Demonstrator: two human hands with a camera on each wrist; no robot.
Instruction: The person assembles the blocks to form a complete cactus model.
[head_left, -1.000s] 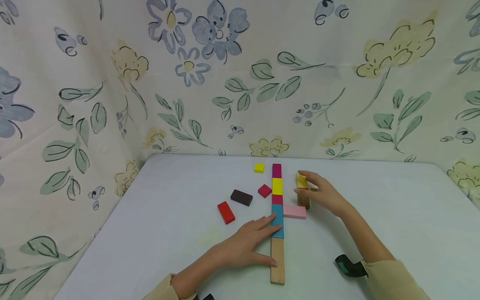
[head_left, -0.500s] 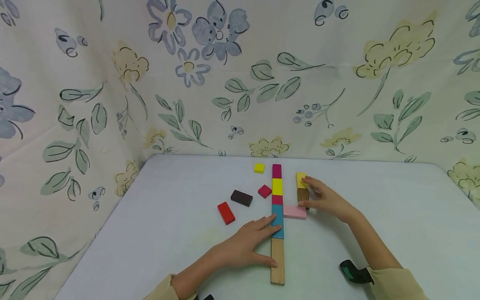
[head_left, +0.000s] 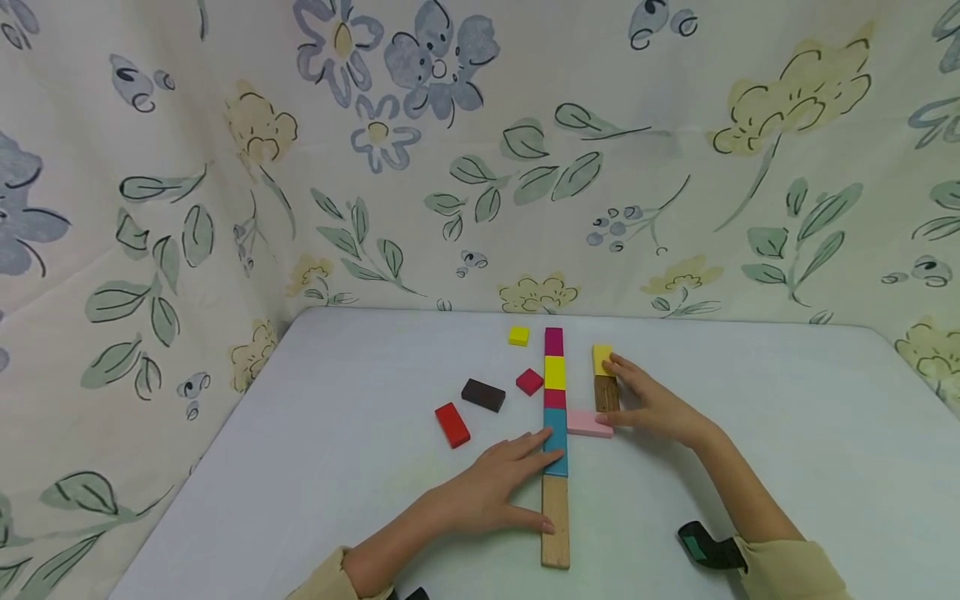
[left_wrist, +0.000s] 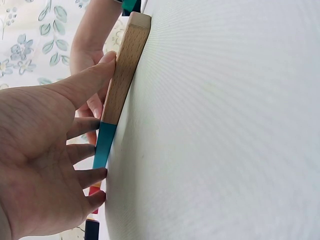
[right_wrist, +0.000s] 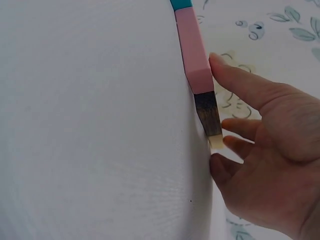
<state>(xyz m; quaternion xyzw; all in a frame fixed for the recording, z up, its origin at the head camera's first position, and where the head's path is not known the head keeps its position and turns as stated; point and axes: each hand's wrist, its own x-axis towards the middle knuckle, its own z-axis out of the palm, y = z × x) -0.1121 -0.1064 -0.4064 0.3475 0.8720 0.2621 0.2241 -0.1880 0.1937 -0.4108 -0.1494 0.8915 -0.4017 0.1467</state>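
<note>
A straight row of blocks runs away from me in the head view: a plain wooden block [head_left: 555,546], a blue block [head_left: 556,465], then red, yellow and magenta blocks. My left hand [head_left: 491,492] rests on it with fingers spread, fingertips on the blue block and thumb on the wooden one. A pink block [head_left: 581,422] juts right from the blue block. Beyond its right end lie a brown block [head_left: 606,394] and a yellow block [head_left: 602,358] in line. My right hand [head_left: 667,408] touches them, thumb at the pink block and fingertips by the yellow one.
Loose on the white table [head_left: 300,483], left of the row, lie a red block [head_left: 452,425], a dark brown block [head_left: 483,395], a small crimson block [head_left: 529,382] and a small yellow block [head_left: 518,335]. A floral curtain [head_left: 480,208] hangs behind the table.
My right hand has slid toward me and slightly right, its thumb going from the brown block to the pink one. The brown block's near end sits slightly closer against the pink block. My left hand stays put.
</note>
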